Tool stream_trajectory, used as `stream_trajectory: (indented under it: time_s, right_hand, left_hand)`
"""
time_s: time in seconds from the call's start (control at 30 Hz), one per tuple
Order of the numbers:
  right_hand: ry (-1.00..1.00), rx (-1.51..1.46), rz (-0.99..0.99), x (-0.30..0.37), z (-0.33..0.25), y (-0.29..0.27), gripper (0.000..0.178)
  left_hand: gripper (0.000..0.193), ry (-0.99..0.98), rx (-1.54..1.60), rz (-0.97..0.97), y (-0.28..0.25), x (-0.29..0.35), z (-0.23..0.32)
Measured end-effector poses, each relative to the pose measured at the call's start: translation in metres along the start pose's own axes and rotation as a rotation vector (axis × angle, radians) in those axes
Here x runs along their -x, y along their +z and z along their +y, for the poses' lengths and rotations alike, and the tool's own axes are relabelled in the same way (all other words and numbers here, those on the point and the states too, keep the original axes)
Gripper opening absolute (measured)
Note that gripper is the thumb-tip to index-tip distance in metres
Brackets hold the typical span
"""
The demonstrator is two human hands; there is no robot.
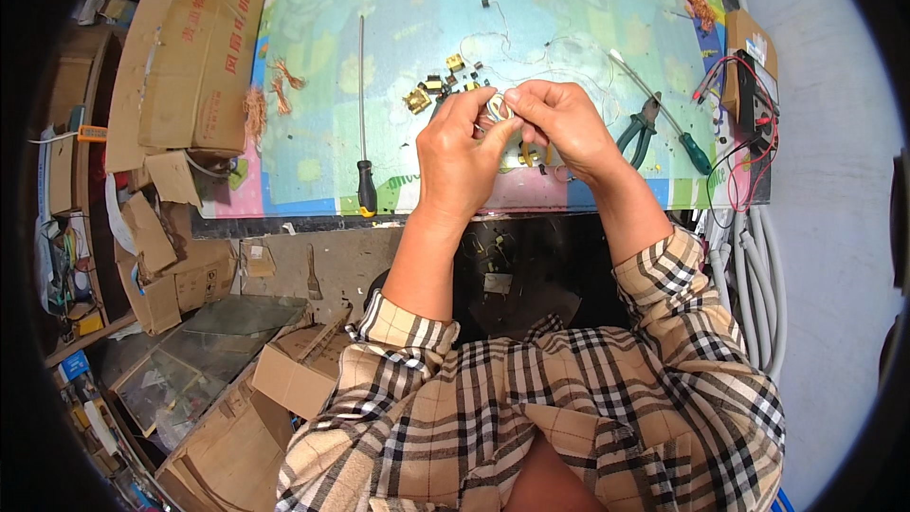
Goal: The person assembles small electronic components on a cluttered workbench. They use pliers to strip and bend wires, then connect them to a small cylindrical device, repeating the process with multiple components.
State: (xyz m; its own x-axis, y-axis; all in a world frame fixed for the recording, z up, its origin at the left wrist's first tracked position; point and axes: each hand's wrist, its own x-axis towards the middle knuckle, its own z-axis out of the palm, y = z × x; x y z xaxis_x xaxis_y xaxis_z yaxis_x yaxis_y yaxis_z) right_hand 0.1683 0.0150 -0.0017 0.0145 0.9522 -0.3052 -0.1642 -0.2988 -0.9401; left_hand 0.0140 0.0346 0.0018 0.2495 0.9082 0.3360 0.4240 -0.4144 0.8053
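Both hands meet above the near part of the table. My left hand (455,152) pinches a small pale ring-shaped part (497,107) between thumb and fingers. Thumb and fingertips of my right hand (564,121) close on its right side. Fingers partly cover the ring, so its exact kind does not show. Just beyond my left hand lies a loose cluster of small electronic parts, among them a yellow-wrapped transformer (415,100). Green-handled pliers (640,131) rest to the right of my right hand, beside a screwdriver with a green handle (695,154).
A long black-handled screwdriver (366,190) lies left on the patterned table cover (322,156). Copper wire scraps (284,76) sit near a large cardboard box (194,57). At the right edge is a meter (756,114) with red and black leads. Thin wire (502,24) trails beyond the parts.
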Motion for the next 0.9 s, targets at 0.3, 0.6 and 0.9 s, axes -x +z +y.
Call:
stream_trajectory:
  time_s: [0.3,0.6,0.9]
  right_hand:
    - [0.011,-0.112,-0.082,0.008,-0.005,0.001,0.023]
    - [-0.010,-0.199,-0.145,0.011,-0.006,0.003,0.024]
    - [-0.075,-0.209,-0.123,0.016,-0.012,0.005,0.026]
  left_hand:
    - [0.028,0.012,0.025,0.035,0.001,0.006,0.002]
    - [0.023,-0.023,0.161,0.034,0.005,0.011,0.003]
    - [0.019,-0.103,0.357,0.048,0.003,0.009,0.008]
